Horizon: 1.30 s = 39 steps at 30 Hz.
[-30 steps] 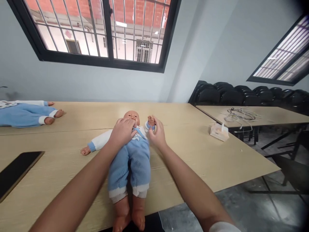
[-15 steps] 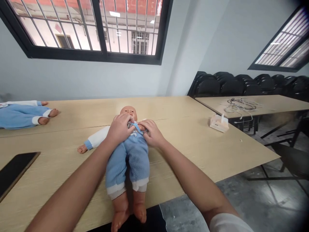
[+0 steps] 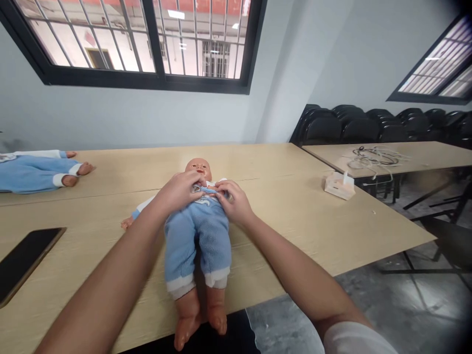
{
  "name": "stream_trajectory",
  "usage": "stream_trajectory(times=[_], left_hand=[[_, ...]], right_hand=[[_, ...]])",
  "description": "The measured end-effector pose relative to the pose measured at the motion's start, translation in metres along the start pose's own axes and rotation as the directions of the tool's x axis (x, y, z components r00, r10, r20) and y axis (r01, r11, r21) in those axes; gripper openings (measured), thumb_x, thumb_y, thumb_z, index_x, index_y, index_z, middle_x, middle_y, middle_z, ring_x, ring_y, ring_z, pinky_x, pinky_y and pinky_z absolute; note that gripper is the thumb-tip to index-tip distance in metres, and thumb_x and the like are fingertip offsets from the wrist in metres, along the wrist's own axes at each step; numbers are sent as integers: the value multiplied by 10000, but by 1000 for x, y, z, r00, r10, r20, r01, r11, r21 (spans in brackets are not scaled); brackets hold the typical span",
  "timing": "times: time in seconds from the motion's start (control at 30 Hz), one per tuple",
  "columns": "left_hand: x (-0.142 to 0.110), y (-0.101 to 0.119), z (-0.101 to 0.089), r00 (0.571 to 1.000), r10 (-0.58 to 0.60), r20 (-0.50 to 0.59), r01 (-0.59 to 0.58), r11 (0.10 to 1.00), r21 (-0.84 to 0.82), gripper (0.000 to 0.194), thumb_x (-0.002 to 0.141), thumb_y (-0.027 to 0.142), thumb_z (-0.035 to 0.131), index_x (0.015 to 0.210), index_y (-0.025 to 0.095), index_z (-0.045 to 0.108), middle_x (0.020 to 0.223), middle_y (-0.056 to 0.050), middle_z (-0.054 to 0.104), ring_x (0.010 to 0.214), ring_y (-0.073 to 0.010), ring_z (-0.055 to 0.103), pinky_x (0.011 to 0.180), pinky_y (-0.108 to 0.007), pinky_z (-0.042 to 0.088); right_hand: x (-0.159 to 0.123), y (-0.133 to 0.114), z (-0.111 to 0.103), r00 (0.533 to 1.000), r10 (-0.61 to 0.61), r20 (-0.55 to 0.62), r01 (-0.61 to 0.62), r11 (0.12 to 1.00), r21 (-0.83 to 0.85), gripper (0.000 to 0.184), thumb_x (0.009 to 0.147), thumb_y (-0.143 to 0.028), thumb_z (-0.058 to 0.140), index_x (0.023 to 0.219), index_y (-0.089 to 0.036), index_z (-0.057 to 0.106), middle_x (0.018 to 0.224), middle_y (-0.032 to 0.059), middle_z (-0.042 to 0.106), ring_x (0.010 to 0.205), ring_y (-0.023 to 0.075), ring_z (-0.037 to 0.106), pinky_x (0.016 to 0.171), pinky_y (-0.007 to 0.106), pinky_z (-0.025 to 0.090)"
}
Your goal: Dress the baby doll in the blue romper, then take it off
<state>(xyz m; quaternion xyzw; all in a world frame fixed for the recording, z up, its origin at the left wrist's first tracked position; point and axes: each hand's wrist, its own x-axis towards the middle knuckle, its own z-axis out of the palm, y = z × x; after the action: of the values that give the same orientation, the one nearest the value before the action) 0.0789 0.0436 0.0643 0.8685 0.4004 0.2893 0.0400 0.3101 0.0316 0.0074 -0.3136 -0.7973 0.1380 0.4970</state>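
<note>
At the near edge of the pale wooden table (image 3: 295, 226), the feet (image 3: 187, 319) of the doll (image 3: 213, 236) point toward the person, toes reaching past the edge above a dark cloth (image 3: 221, 339). The doll lies face up in blue trousers in the near middle of the table, its long axis running near to far almost straight, head (image 3: 198, 166) at the far end. The left hand (image 3: 179, 192) curls over the chest and pinches one end of a blue strap (image 3: 208, 190) between thumb and fingers; the right hand (image 3: 235, 201), fingers bent, pinches it at the other end. One second earlier the right hand was out beside the doll's raised hand; now both hands work close together on the chest. The strap, slanting half a second ago, now lies nearly level, and the left forearm covers more of the doll's outstretched arm (image 3: 143, 206). A dark phone (image 3: 31, 258) lies at left. Farther off, a tissue box (image 3: 339, 186) sits near the table's right edge, and a second doll (image 3: 31, 172) lies at far left, its legs pointing right. Beyond at right are cables (image 3: 379, 158) on another table (image 3: 424, 151), stacked black chairs (image 3: 356, 129) and, in the wall, barred windows (image 3: 158, 82).
</note>
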Motion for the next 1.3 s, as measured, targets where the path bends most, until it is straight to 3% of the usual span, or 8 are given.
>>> stream_trajectory(times=[0.17,0.37,0.6,0.8,0.9,1.13,1.3], left_hand=[[-3,-1,-2,996,41,76,-37,998,-47,218,864,362,677,1036,231,654,1081,-45,717,1011,-236,656,854,-332,502],[-5,8,1,1000,15,23,-12,994,-109,229,882,351,629,1064,212,613,1073,-62,687,965,-227,644,858,-334,514],[-4,3,13,999,38,-14,-39,998,-49,233,837,227,607,1069,210,620,1064,-65,678,1015,-247,626,902,-354,498],[-4,2,14,983,143,-111,-129,983,129,120,837,186,605,947,217,643,1020,-62,701,1033,-263,629,928,-392,470],[-5,4,15,970,181,-165,-141,963,228,106,870,177,593,937,223,661,1050,-68,717,1067,-271,625,931,-407,456],[-4,13,20,949,125,-288,-62,973,221,102,947,278,595,954,216,676,1096,-92,700,1064,-268,605,934,-410,450],[-1,26,18,973,218,-80,-194,951,240,269,916,471,667,1026,226,693,1068,-80,712,1041,-290,609,920,-429,442]], right_hand=[[-1,5,6,993,97,-71,-86,986,146,129,992,-355,569,940,-249,621,1094,72,696,1110,232,644,1023,431,498],[-4,11,9,981,196,-11,-186,944,273,207,991,-444,560,969,-240,590,1121,79,682,1136,233,636,1033,410,490],[-2,10,6,986,169,12,-168,963,212,310,1020,-507,495,1086,-233,624,1101,79,667,1077,232,630,1004,401,491],[-1,6,3,998,14,62,-24,986,164,214,1011,-409,562,1093,-235,657,1108,84,678,1080,234,620,998,413,480],[0,4,3,998,11,68,-25,980,199,193,1009,-387,572,1086,-240,669,1097,76,686,1061,229,626,984,404,482],[5,3,5,973,223,60,-230,911,343,254,948,-456,636,958,-215,716,1035,62,693,1031,213,627,992,375,468],[4,5,8,897,439,49,-400,759,514,270,896,-472,658,908,-207,706,952,30,684,937,185,625,912,330,495]])
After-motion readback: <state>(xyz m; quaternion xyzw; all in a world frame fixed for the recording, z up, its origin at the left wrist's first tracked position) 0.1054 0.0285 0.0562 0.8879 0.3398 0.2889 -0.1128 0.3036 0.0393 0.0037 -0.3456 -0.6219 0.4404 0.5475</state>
